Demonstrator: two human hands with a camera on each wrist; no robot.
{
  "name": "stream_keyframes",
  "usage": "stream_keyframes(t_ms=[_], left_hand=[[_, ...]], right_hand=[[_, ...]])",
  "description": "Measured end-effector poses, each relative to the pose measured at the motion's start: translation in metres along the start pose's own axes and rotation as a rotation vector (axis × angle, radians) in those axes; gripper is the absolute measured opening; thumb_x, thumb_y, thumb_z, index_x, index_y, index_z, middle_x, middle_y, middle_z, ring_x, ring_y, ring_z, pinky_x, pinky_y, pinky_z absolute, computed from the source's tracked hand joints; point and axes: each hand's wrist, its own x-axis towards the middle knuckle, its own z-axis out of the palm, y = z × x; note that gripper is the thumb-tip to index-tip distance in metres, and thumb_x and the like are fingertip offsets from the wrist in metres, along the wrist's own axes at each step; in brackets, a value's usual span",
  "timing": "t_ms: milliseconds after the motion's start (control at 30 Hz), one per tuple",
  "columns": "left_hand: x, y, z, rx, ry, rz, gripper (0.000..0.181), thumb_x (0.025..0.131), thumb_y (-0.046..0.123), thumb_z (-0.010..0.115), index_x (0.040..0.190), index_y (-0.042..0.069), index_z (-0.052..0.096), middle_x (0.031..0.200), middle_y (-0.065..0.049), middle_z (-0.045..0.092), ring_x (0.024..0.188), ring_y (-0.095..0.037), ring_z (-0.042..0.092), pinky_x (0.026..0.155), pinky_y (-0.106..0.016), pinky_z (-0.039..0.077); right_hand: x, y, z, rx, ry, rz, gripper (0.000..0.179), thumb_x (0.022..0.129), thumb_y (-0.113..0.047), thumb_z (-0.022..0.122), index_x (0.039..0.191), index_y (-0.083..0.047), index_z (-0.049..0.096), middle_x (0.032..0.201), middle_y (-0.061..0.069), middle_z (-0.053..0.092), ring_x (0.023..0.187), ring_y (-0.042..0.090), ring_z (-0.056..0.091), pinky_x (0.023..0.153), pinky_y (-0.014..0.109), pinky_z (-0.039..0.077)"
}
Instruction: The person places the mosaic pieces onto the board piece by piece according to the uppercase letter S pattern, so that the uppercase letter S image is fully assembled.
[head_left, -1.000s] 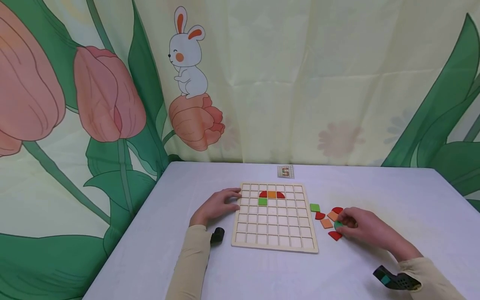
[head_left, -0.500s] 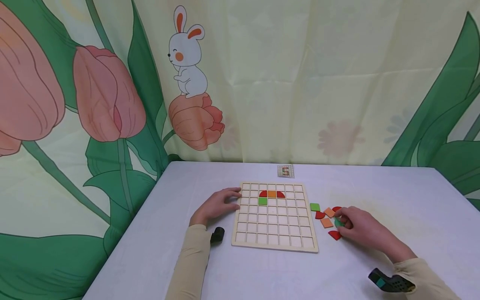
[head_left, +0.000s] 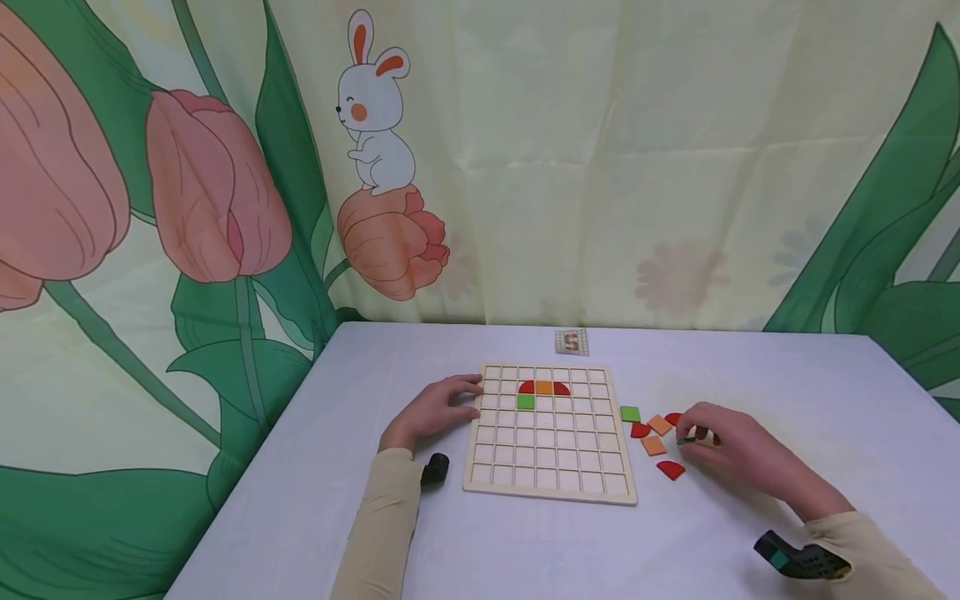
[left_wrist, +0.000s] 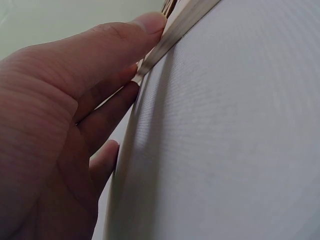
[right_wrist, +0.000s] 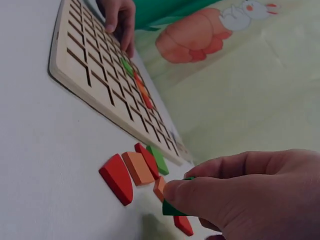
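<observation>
My right hand (head_left: pixel 727 442) pinches a dark green piece (right_wrist: pixel 172 208) between thumb and fingers, held just above the tabletop; its full shape is hidden by the fingers. Close by lie loose pieces: orange squares (head_left: pixel 654 446), red quarter-circles (head_left: pixel 671 471) and a light green square (head_left: pixel 630 413). My left hand (head_left: pixel 435 408) touches the left edge of a wooden grid board (head_left: pixel 547 497), fingers fairly straight, with the thumb against the rim in the left wrist view. In the board's cells sit an orange square (head_left: pixel 543 387) between two red quarter-circles (head_left: pixel 561 388), and a green square (head_left: pixel 526 402).
A small card (head_left: pixel 572 342) printed with a grid pattern lies behind the board. White cloth (head_left: pixel 300 517) covers the table. Behind it hangs a curtain (head_left: pixel 540 167) with tulips and a rabbit.
My right hand has lifted the dark green piece off the table, tilting it, and drawn slightly back. One orange square shifted a little left and away earlier. The left hand stays put.
</observation>
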Motion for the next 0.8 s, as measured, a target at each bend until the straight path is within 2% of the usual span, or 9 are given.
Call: stream_keyframes(t_ms=[67,167,333,433,533,633,800], left_hand=[[0.000,0.000,-0.001,0.005,-0.002,-0.001,0.041,0.088,0.023,0.074,0.127,0.014,0.065,0.147,0.006,0.047,0.141,-0.018,0.035,0.115,-0.039,0.030],[0.001,0.000,-0.001,0.003,-0.006,0.003,0.041,0.088,0.024,0.073,0.127,0.015,0.065,0.147,0.006,0.047,0.141,-0.018,0.035,0.115,-0.040,0.030],[0.002,-0.002,-0.001,0.003,-0.008,-0.002,0.040,0.089,0.025,0.073,0.127,0.015,0.065,0.148,0.007,0.047,0.141,-0.019,0.035,0.115,-0.041,0.031],[0.001,-0.003,0.000,0.004,-0.009,-0.006,0.040,0.089,0.025,0.073,0.127,0.015,0.065,0.148,0.007,0.046,0.141,-0.018,0.034,0.115,-0.040,0.030],[0.001,-0.003,0.000,0.003,-0.005,0.004,0.040,0.089,0.024,0.073,0.127,0.014,0.066,0.147,0.006,0.047,0.141,-0.018,0.035,0.115,-0.040,0.031],[0.000,-0.003,0.000,0.000,0.000,0.012,0.040,0.088,0.024,0.074,0.126,0.014,0.066,0.147,0.006,0.048,0.140,-0.019,0.036,0.114,-0.040,0.031],[-0.001,0.000,0.000,-0.004,0.001,0.009,0.041,0.088,0.025,0.074,0.126,0.014,0.066,0.147,0.007,0.048,0.140,-0.017,0.036,0.114,-0.038,0.031]], right_hand=[[-0.002,0.007,0.000,0.020,0.024,-0.028,0.025,0.079,-0.004,0.079,0.090,-0.021,0.064,0.091,-0.010,0.060,0.081,0.006,0.056,0.070,0.022,0.054],[-0.005,0.014,0.000,0.036,0.014,-0.051,0.028,0.079,0.001,0.077,0.091,-0.020,0.064,0.093,-0.010,0.060,0.083,0.004,0.056,0.073,0.020,0.055],[-0.007,0.015,-0.001,0.021,-0.031,-0.040,0.029,0.080,0.008,0.071,0.098,-0.015,0.066,0.099,-0.006,0.063,0.089,0.012,0.060,0.076,0.024,0.056],[-0.008,0.014,-0.001,0.043,-0.078,-0.006,0.027,0.081,0.003,0.070,0.105,-0.009,0.067,0.102,-0.002,0.063,0.089,0.015,0.059,0.074,0.025,0.056],[-0.007,0.012,-0.001,0.052,-0.112,0.020,0.027,0.082,-0.006,0.074,0.108,-0.007,0.068,0.102,-0.001,0.062,0.086,0.013,0.055,0.071,0.023,0.053],[-0.005,0.012,0.002,0.036,-0.117,0.033,0.026,0.081,-0.012,0.079,0.105,-0.010,0.070,0.097,-0.003,0.060,0.081,0.011,0.052,0.067,0.021,0.051],[-0.001,0.012,0.004,0.032,-0.094,0.051,0.023,0.080,-0.012,0.080,0.100,-0.011,0.070,0.095,-0.002,0.058,0.077,0.011,0.051,0.063,0.020,0.049]])
